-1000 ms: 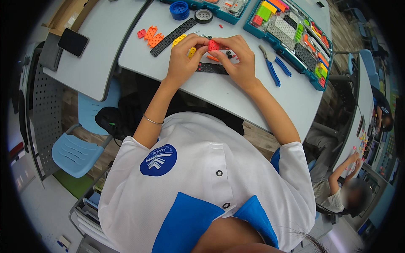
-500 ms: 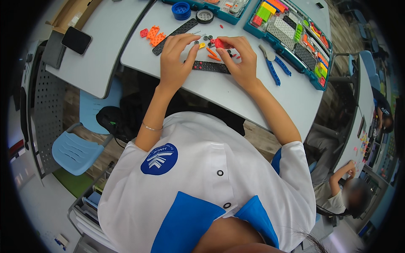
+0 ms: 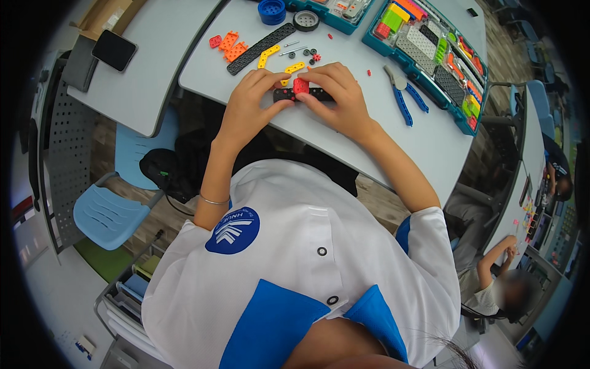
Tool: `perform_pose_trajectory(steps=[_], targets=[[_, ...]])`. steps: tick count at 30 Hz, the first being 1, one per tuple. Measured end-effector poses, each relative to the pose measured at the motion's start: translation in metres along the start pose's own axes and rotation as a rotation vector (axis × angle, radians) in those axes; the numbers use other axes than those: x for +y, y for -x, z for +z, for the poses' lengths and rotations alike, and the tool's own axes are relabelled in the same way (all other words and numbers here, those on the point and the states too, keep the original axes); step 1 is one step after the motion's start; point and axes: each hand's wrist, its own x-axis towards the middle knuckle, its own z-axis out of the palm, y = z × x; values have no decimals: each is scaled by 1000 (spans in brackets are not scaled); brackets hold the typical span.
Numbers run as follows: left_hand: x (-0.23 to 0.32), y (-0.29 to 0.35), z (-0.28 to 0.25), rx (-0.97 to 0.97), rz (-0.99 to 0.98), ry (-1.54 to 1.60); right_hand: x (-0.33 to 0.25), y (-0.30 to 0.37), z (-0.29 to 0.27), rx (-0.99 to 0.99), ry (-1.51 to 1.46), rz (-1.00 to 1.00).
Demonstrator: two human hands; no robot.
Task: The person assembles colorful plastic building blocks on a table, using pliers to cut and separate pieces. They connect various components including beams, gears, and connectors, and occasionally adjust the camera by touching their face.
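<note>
Red block [image 3: 300, 86] has moved down to the black beam [image 3: 283, 95], pinched in the right hand [image 3: 343, 101]; left hand [image 3: 251, 104] curls half-open about the beam's end, hold unclear. Off-square pressure could dislodge the block.

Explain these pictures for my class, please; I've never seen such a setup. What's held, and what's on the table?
No robot here, just a person working bare-handed. Every picture comes from one camera on their head, looking down; its wide lens bends straight edges. The right hand pinches a red piece over a black perforated strip; the left hand is close by, though its contact is unclear. On the pale table lie orange pieces, yellow pieces, a blue wheel-shaped part and blue-handled pliers, near a teal case of colourful parts.
</note>
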Motion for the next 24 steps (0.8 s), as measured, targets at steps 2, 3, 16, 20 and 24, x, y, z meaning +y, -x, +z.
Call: perform_pose_trajectory(steps=[2,3,16,20,24], targets=[[8,0,2,29,-15,33,1,2,3,-18,30,-49],[9,-1,4,57,-7,74,2,3,4,-28,44,-73],[15,-3,5,94,-50,266,5,2,1,25,75,-107],[17,-3,5,93,-51,271,4,0,-1,23,80,-103],[17,-2,6,89,-50,296,3,0,-2,7,68,-94]])
